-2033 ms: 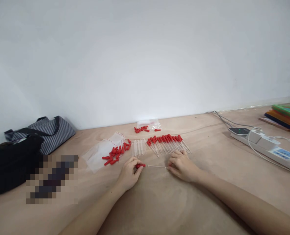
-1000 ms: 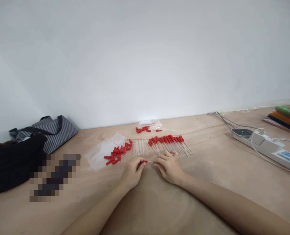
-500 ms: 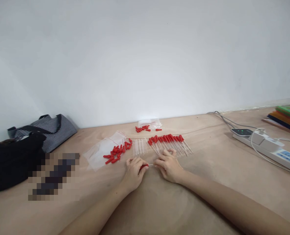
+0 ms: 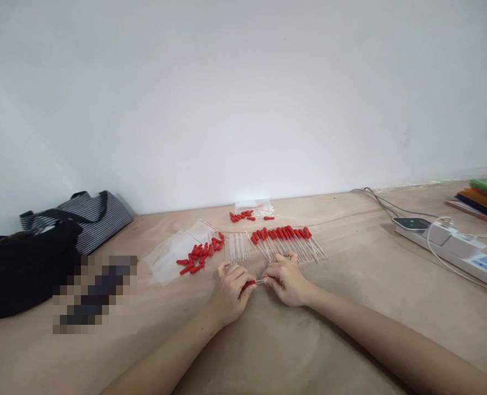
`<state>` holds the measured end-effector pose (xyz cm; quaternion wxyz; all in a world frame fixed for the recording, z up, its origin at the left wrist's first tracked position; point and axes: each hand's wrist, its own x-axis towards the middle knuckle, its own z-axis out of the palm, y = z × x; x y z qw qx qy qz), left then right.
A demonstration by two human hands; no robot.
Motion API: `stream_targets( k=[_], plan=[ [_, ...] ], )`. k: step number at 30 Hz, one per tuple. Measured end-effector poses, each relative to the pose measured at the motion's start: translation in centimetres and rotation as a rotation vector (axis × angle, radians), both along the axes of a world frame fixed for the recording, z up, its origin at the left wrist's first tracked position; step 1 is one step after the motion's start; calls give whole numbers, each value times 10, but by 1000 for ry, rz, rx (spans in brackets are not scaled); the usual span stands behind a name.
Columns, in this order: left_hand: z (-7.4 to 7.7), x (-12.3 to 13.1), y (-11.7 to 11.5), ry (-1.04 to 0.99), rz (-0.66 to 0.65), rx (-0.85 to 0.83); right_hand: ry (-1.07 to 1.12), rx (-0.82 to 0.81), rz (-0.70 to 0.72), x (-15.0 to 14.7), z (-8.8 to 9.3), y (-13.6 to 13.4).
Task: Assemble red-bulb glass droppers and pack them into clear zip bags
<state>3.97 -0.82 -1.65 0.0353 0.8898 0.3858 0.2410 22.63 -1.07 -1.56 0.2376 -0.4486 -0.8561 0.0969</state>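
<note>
My left hand (image 4: pixel 230 289) pinches a small red rubber cap (image 4: pixel 248 285) low over the wooden table (image 4: pixel 292 340). My right hand (image 4: pixel 285 281) pinches the thin clear glass tube (image 4: pixel 260 282) that runs into that cap; the two hands almost touch. Just beyond them lies a row of finished tubes with red caps (image 4: pixel 286 238). Left of that row sits a small bunch of bare clear tubes (image 4: pixel 237 247). A heap of loose red caps (image 4: pixel 199 255) lies further left.
Clear plastic bags (image 4: pixel 171 255) lie by the loose caps, and a further bag with red caps (image 4: pixel 251 211) sits near the wall. Black and striped bags (image 4: pixel 41 241) occupy the left. A power strip with cables (image 4: pixel 453 244) and coloured sheets (image 4: pixel 484 197) are on the right.
My hands have drawn together: the tube, seen long between them two seconds ago, now shows only a short stretch. Both hands stay at the same spot on the table.
</note>
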Motion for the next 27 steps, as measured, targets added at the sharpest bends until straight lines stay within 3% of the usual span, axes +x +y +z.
stream_targets(
  k=[13,20,27],
  plan=[
    [2,-3,4,14,-32,-8,90,-163,-1,-3,2,3],
    [0,-9,9,-54,39,-34,29,-59,-1,6,5,2],
    [-1,-10,10,-57,104,-18,-117,175,13,16,3,1]
  ],
)
